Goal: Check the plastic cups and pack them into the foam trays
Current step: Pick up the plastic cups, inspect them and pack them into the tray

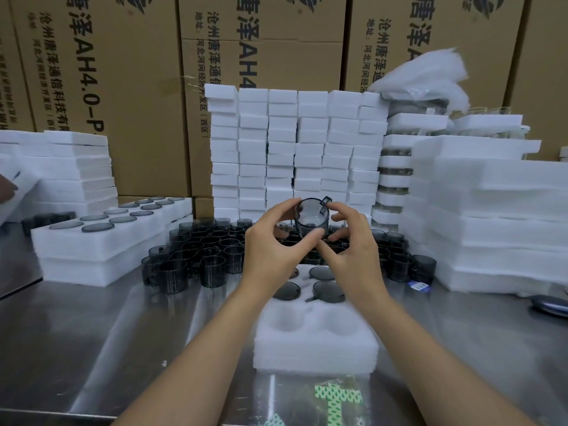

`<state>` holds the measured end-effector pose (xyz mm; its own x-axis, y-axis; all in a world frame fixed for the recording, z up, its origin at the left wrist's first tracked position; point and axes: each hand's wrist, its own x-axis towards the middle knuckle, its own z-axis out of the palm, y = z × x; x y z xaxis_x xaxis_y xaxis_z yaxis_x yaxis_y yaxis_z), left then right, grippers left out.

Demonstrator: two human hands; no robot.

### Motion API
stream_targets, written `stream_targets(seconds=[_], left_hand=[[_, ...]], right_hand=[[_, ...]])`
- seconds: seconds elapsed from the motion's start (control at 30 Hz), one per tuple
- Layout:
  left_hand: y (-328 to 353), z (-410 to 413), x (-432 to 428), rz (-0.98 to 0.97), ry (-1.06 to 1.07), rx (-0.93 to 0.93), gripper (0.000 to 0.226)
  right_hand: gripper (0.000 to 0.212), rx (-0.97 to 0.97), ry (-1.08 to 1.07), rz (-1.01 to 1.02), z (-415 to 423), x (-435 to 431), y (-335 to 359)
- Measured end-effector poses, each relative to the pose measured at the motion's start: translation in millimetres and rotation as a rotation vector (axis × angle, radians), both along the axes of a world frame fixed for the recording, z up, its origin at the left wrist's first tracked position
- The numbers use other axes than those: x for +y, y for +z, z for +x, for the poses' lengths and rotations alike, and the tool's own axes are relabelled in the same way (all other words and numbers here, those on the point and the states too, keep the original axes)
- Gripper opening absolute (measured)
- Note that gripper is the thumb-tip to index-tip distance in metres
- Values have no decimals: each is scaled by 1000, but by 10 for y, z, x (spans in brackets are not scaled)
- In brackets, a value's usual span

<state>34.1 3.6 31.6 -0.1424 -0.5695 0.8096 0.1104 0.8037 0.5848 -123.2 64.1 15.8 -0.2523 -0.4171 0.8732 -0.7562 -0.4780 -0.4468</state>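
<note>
The left hand [270,244] is pinching a smoky translucent plastic cup with a handle [310,215] between thumb and curled fingers, holding it raised with its round end facing the camera. The right hand [353,250] is curling round the cup's right side, its index fingertip reaching the lower edge; whether it is truly gripping cannot be told. Below the hands, a white foam tray with round pockets [316,342] is lying on the shiny steel table [92,333], its far pockets holding dark cups [327,292] and its near pockets bare. Behind it, many loose dark cups [209,247] are standing crowded together. White foam blocks [292,149] are standing stacked before brown printed cardboard boxes [123,87].
</note>
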Motion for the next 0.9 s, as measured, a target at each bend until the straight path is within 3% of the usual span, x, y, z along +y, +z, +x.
stream_targets(seconds=[0.1,0.23,0.4,0.6,0.77,0.9], left_hand=[[43,3,-9,219,-171,34,61],[92,11,-74,475,-225,97,36],[97,84,-112,704,-302,56,45],[98,58,-108,807,-328,42,49],[105,77,-88,778,-364,56,39],[123,77,-42,693,-413,61,37]], right_hand=[[64,2,9,9,-24,-7,3],[51,72,-28,33,-30,-24,-16],[48,105,-16,67,4,-3,-12],[46,62,-2,90,27,12,5],[42,71,16,111,49,28,6],[45,-114,96,125,97,65,49]])
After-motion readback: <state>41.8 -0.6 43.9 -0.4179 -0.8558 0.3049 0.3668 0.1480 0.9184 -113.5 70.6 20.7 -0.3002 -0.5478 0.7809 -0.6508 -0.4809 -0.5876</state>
